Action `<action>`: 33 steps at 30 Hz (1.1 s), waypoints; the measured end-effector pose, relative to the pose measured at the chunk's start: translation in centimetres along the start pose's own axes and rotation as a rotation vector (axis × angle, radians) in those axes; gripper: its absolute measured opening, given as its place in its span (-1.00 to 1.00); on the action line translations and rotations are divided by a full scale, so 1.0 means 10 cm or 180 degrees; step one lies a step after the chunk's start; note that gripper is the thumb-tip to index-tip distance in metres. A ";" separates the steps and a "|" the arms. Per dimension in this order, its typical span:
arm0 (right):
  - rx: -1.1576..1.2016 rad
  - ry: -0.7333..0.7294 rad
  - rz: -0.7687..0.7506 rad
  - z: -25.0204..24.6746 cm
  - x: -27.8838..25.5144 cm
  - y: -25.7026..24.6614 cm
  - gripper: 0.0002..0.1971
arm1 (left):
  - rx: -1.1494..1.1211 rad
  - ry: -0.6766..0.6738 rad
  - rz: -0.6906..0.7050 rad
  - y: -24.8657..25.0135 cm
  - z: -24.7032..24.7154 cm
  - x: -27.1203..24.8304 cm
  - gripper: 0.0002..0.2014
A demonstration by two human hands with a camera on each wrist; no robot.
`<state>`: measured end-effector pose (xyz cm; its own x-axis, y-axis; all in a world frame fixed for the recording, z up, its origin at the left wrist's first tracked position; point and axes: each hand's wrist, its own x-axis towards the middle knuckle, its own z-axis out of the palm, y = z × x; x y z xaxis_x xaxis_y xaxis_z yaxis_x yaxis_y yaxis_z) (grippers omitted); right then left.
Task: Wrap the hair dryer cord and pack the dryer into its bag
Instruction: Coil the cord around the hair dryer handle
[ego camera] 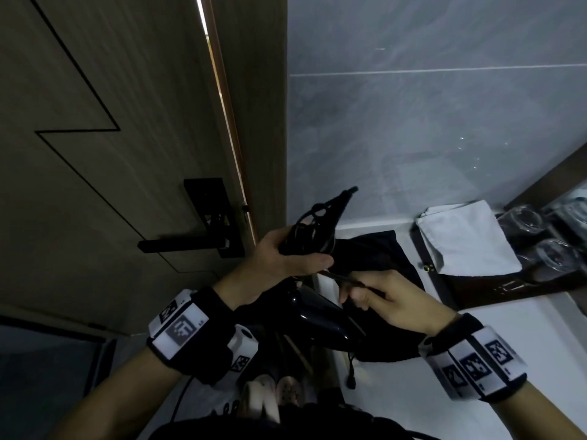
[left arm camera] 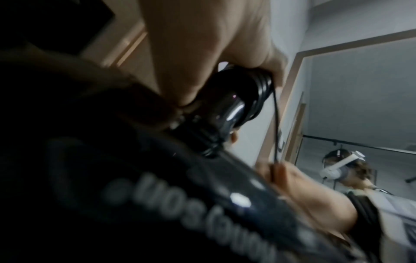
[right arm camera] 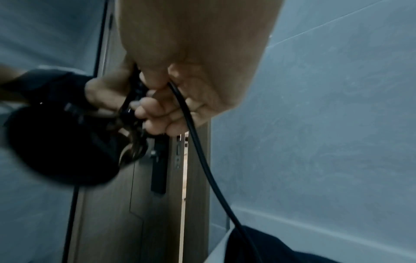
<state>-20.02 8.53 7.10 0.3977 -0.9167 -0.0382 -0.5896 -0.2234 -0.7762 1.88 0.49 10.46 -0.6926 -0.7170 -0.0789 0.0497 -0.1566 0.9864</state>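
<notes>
The cord-wrapped handle of 1 hair dryer (ego camera: pixel 320 315) is gripped by the left hand (ego camera: pixel 282 258); 1 cord (right arm camera: pixel 198 147) is pinched by the right hand (ego camera: pixel 394 300), above what seems 1 black bag (ego camera: pixel 381 249).

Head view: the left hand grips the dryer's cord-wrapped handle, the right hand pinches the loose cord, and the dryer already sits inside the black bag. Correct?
Not quite. The head view shows the dryer held above the black bag, which lies on the counter. The left hand and right hand with the cord are as stated.
</notes>
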 end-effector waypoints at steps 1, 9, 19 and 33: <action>-0.0180 -0.0030 -0.0038 0.02 -0.02 0.02 -0.58 | -0.0013 0.0044 0.0032 0.02 -0.03 -0.01 -0.88; -0.1792 0.0112 0.0489 -0.15 0.01 0.14 -0.82 | 0.0950 -0.0821 -0.0107 0.07 0.00 -0.08 -0.71; -0.1442 -0.0048 0.0243 -0.41 0.20 -0.36 -0.85 | 0.3234 -0.0849 -0.0271 -0.39 0.17 0.02 -0.69; -0.1736 0.0554 -0.0009 0.12 0.07 -0.57 -0.65 | 0.1949 0.0741 -0.0674 -0.49 0.11 0.13 -0.50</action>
<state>-15.51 9.61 10.72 0.3052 -0.9467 0.1034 -0.8846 -0.3220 -0.3374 -0.01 1.07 5.72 -0.4666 -0.8512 -0.2404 -0.5327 0.0534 0.8446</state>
